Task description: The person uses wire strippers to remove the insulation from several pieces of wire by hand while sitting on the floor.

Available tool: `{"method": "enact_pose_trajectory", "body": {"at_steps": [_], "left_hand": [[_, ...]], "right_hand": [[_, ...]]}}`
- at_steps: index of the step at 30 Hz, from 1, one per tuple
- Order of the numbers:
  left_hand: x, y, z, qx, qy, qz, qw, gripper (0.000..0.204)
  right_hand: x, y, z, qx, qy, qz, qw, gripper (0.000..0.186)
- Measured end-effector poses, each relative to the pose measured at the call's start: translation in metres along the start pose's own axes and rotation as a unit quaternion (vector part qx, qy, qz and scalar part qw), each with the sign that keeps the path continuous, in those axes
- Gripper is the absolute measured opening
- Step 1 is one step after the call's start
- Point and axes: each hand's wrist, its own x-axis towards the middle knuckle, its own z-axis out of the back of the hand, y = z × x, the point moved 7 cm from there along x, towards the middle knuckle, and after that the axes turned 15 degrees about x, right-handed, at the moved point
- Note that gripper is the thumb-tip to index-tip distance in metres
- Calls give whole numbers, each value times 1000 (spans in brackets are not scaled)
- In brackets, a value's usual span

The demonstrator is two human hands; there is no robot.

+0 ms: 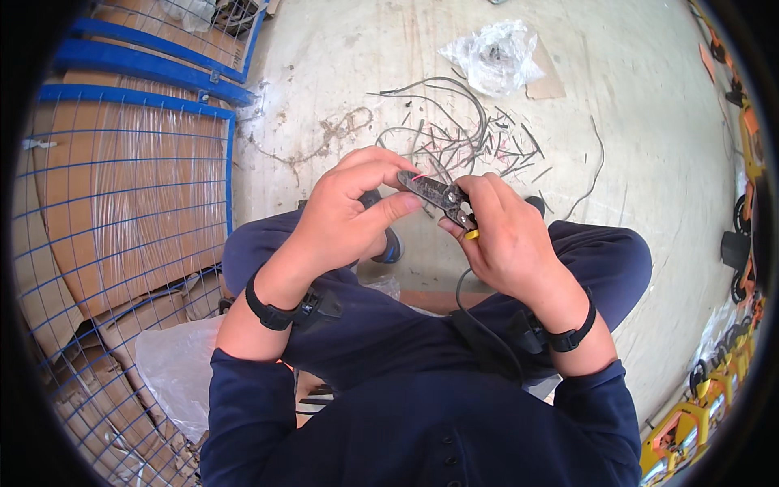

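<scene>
My right hand [511, 231] is closed round a pair of wire strippers [434, 189], dark-jawed with a bit of yellow on the handle. The jaws point up and left, toward my left hand [345, 211]. Its fingers are curled close to the jaw tip, with the thumb lying just below; what they grip is hidden. A short, thin red wire [419, 176] shows at the jaws beside the left fingertips. From beneath my right hand a dark cable [480, 321] hangs in a curve down over my lap.
Many black and red wire offcuts [507, 150] and longer loops of dark cable [479, 101] lie on the floor ahead. Beyond them is a clear plastic bag [495, 57]. A blue wire-mesh cage [231, 162] with cardboard stands at left; yellow-and-black equipment [690, 426] lines the right.
</scene>
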Motion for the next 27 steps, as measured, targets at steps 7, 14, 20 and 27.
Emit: {"method": "enact_pose_trajectory", "body": {"at_steps": [7,14,20,27], "left_hand": [[0,-2,-5,-45,-21,-8,999,23],[0,4,-7,-21,-1,24,999,12],[-1,5,-2,-26,-29,14,999,12],[-7,17,-17,-207,15,97,973,18]], "right_hand": [[-2,-5,-3,45,5,-31,998,34],[-3,-9,-9,86,34,-63,994,33],[-1,-12,-6,49,23,-76,996,33],[-13,-25,-27,291,108,-218,925,41]]}}
